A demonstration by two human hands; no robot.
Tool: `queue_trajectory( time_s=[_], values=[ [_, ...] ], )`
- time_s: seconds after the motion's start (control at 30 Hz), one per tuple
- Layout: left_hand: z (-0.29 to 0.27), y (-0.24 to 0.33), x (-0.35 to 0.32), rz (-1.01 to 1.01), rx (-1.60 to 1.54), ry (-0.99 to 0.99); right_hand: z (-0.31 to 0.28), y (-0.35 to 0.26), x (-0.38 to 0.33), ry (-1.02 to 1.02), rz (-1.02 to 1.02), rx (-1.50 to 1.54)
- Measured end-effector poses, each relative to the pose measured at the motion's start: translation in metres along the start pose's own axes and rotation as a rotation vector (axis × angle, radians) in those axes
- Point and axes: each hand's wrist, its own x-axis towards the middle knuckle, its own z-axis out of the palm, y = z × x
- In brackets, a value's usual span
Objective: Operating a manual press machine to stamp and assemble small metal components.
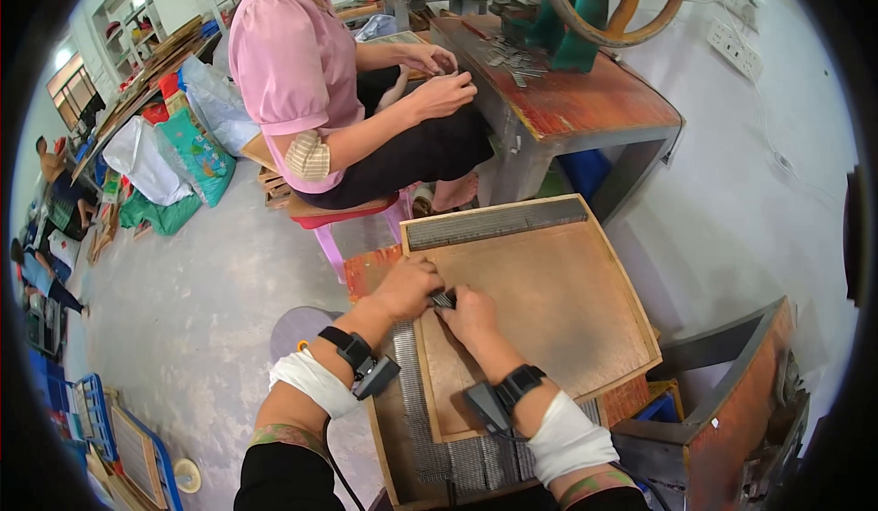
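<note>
Between both hands I hold a small stack of dark metal strips (444,300) over the left side of a shallow wooden tray (540,314). My left hand (409,287) is closed on the stack's left end. The fingers of my right hand (471,315) are closed on its right side. Along the far edge of this tray lies a packed row of similar grey metal strips (494,224). Beneath it, a second wooden tray (386,456) sticks out to the left and front, with rows of metal pieces (412,392) inside. My fingers hide part of the stack.
Across from me a person in a pink top (283,53) sits on a stool, fingering something small. A red-topped bench (594,99) bears a green machine (578,26) with a large wheel and loose metal pieces. At right stands a metal-framed stand (722,419); sacks (197,154) lie far left.
</note>
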Motion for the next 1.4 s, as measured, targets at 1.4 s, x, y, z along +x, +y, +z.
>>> queue_trajectory(
  time_s=[1.4],
  values=[
    [0.046,-0.063,0.008,-0.817,-0.404,0.514,0.041,-0.017,0.064,-0.048,0.015,0.119]
  ],
)
